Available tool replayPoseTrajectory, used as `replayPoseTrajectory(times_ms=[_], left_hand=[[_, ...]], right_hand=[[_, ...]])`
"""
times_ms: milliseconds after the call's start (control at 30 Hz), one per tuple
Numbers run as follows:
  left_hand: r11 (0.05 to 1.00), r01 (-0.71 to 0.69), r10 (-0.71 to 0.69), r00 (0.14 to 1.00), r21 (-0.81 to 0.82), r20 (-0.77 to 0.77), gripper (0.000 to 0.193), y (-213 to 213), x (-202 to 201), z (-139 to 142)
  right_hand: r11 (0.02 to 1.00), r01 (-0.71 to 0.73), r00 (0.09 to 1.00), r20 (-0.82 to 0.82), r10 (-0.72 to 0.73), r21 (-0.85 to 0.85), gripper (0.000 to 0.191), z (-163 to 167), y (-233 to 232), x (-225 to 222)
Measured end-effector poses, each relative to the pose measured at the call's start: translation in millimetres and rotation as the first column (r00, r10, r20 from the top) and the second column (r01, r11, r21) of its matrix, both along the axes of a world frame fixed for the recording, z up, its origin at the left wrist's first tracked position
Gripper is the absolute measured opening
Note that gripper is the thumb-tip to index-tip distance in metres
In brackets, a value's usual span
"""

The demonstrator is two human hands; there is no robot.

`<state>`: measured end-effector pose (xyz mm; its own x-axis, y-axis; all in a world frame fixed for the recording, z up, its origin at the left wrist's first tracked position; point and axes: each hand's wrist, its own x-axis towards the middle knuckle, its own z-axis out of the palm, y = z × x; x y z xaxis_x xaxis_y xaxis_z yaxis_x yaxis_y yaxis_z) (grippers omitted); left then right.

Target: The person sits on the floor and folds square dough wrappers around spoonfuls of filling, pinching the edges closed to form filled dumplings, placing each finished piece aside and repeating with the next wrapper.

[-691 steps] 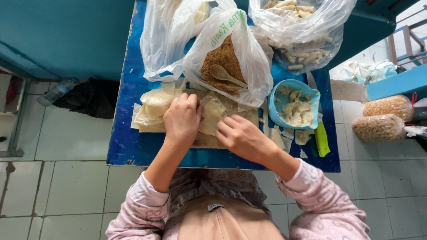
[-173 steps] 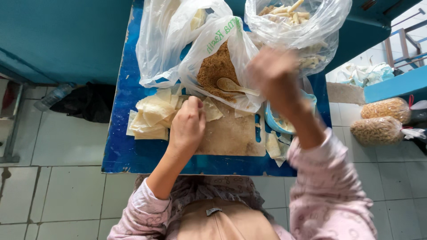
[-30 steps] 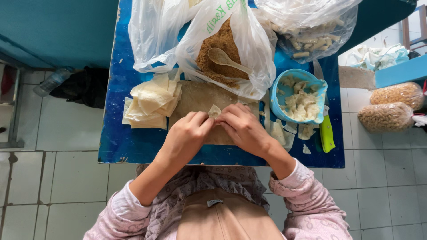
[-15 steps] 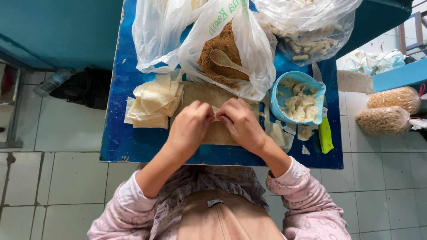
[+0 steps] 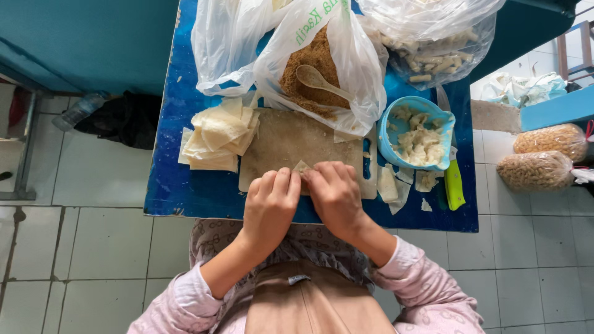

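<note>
I see both hands close together over the near edge of the cutting board [image 5: 291, 139], which lies on the blue table [image 5: 179, 179]. The left hand [image 5: 269, 207] and the right hand [image 5: 337, 198] have their fingers curled, and the fingertips meet around a small wrapper [image 5: 302, 166]. Each hand is pinched on this wrapper from its own side. The wrapper is pale, thin and cream-coloured; only a small pointed corner of it shows between the fingers, the rest is hidden under them, so I cannot tell its full shape or what is inside.

To the left of the board lies a stack of wrappers [image 5: 216, 133], flat, square and of the same pale colour, some a little fanned out. Behind the board stands an open plastic bag [image 5: 365, 80] with brown crumbly filling [image 5: 309, 65] and a light spoon [image 5: 318, 80] resting in it. To the right of the board is a blue bowl [image 5: 387, 133] with whitish pieces, and beside it a knife with a green handle [image 5: 455, 185].
</note>
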<state>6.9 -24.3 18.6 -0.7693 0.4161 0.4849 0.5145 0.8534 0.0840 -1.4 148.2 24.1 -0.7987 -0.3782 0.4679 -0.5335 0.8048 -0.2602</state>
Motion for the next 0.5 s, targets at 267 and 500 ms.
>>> replayPoseTrajectory(times_ms=[267, 500], left_hand=[[0.973, -0.16, 0.156, 0.987, -0.164, -0.034, 0.046, 7.8, 13.4, -6.5], [0.948, -0.198, 0.201, 0.98, -0.25, -0.016, 0.052, 9.8, -6.1, -4.3]], right_hand=[[0.985, 0.103, 0.993, -0.071, -0.094, 0.139, 0.047, -2.5, -2.3, 20.2], [0.981, 0.08, 0.993, 0.073, -0.094, 0.179, 0.065, 4.3, -3.6, 5.8]])
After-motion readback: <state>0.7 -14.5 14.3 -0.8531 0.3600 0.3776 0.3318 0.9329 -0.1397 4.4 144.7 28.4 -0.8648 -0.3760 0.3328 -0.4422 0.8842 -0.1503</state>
